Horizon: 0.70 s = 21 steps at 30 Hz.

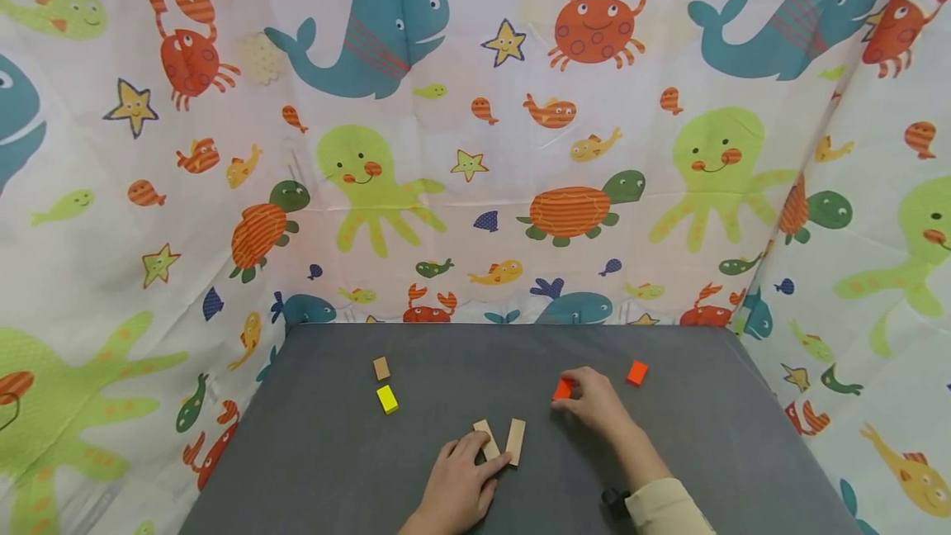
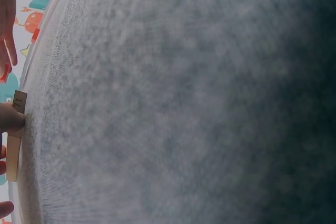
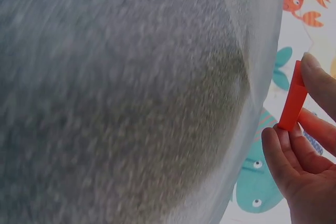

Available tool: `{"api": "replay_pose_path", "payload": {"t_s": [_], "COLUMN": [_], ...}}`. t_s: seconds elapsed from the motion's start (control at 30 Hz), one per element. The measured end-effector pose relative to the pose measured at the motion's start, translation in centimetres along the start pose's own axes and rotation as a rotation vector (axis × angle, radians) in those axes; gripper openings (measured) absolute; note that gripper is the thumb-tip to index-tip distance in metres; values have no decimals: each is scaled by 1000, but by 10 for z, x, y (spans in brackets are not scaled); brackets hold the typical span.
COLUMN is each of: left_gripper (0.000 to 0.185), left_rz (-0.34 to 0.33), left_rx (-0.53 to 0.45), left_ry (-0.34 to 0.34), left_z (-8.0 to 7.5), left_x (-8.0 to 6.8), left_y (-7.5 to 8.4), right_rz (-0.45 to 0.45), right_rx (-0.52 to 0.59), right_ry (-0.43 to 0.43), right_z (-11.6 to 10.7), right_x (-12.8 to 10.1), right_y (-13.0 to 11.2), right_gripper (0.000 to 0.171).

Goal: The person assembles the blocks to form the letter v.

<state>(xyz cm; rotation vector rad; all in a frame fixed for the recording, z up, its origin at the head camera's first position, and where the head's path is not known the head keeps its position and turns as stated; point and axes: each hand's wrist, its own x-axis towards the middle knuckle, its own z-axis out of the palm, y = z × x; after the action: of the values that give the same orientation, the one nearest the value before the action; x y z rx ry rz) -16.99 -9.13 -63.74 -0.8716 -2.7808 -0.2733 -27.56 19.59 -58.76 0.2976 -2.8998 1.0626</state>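
Observing remotely, I record the right hand (image 1: 597, 405) pinching a red block (image 1: 560, 390), the left hand (image 1: 458, 483), fingers loosely spread, touching the near left plank (image 1: 491, 447).

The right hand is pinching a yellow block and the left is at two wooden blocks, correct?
The colour is wrong: the right hand pinches a red block, as the right wrist view shows. The left hand is at two wooden blocks.

The right hand (image 1: 597, 404) pinches between thumb and fingers, forearm (image 1: 641, 454) angled inward; the left hand (image 1: 459, 481) is palm down, index finger (image 1: 495, 465) extended.
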Motion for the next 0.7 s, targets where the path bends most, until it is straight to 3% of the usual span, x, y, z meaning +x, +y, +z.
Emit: {"api": "replay_pose_path", "payload": {"t_s": [0.4,0.7], "left_gripper": [49,48], "left_rz": [-24,-22], "left_rx": [-25,-15], "left_ry": [-42,-23], "left_z": [0,-2], "left_x": [1,1], "left_y": [1,1], "right_rz": [2,-11], "right_rx": [14,20], "right_ry": [-26,-45], "right_z": [11,22], "right_x": [4,6], "right_y": [-15,-24], "right_gripper": [53,54]}}
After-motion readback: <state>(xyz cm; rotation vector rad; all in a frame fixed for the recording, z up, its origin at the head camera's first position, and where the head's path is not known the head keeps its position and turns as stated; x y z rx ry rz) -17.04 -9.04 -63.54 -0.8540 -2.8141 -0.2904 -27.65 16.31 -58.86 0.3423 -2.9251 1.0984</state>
